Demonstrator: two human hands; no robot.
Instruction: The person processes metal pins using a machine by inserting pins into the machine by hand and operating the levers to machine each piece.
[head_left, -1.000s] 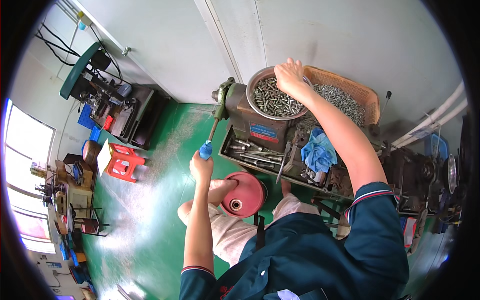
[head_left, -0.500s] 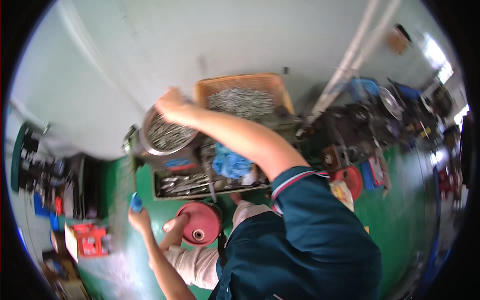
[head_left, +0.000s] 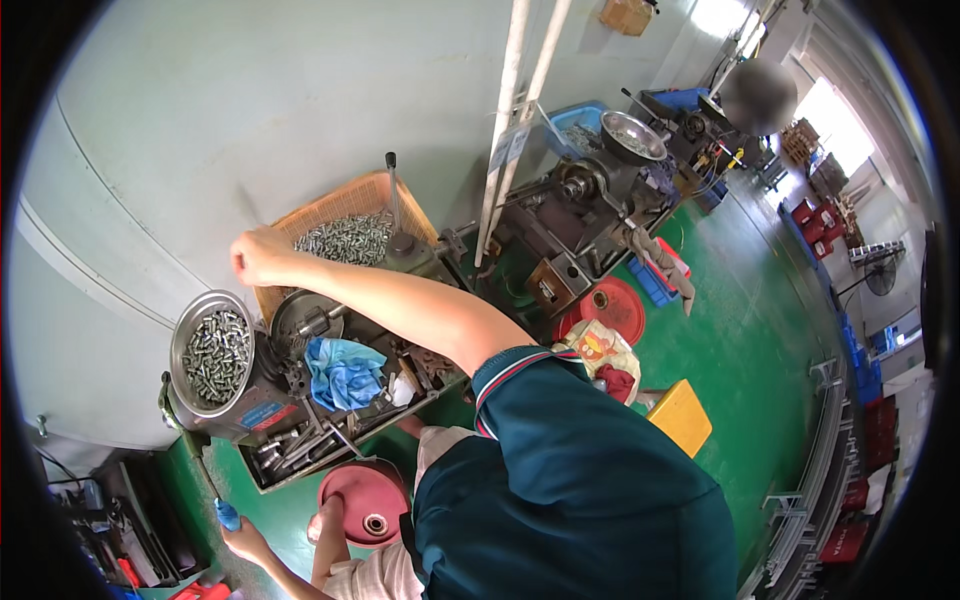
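Note:
My left hand is closed round the blue-wrapped grip of a long metal lever at the lower left. My right hand is closed, reaching across the machine to the left edge of an orange plastic basket. What its fingers hold, if anything, is hidden. Small metal pins fill the basket. Just left of the right hand's reach, a steel bowl on the machine holds many similar small metal parts. A crumpled blue cloth lies beside the lathe's chuck.
Loose tools lie in the machine's front tray. A red round stool stands between my legs. To the right are another machine, a red round lid, a yellow stool and two white pipes by the wall.
The view has turned to the right. My right hand has moved from the steel bowl's far rim to beside the orange basket. My left hand stays on the lever's grip.

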